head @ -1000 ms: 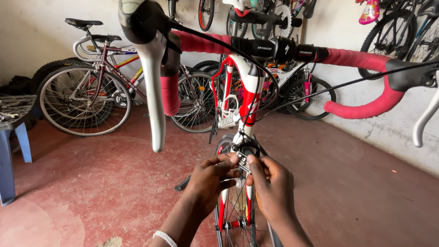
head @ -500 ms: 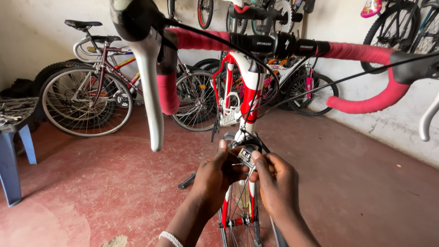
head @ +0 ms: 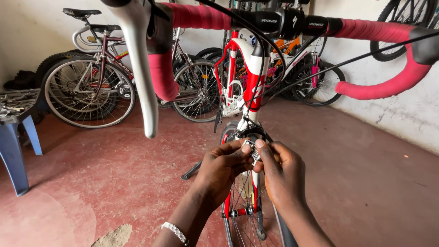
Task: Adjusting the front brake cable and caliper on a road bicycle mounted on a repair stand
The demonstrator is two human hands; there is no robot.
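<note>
The person stands over a red and white bicycle [head: 249, 87] and looks down along its front; both hands meet at the front brake [head: 251, 147], which sits just above the front wheel [head: 242, 201] and under the frame's head. The left hand [head: 222, 169] is curled around the brake from the left side, its thumb and first fingers pinching the small metal part; the right hand [head: 283, 176] comes from the other side, and its fingertips [head: 259, 143] press on the same metal piece, so the two hands are touching each other there. A white bead bracelet [head: 176, 232] is on the left wrist.

Above the hands runs the handlebar [head: 366, 31], wrapped in pink tape, with a long pale brake lever [head: 141, 68] hanging down on the left; black cables [head: 347, 59] go from the bar toward the frame. Behind, near the wall, several other bicycles [head: 96, 82] are parked; a blue plastic stool [head: 18, 137] stands at the left edge with some metal things on it; the floor [head: 114, 183] is red and dusty.
</note>
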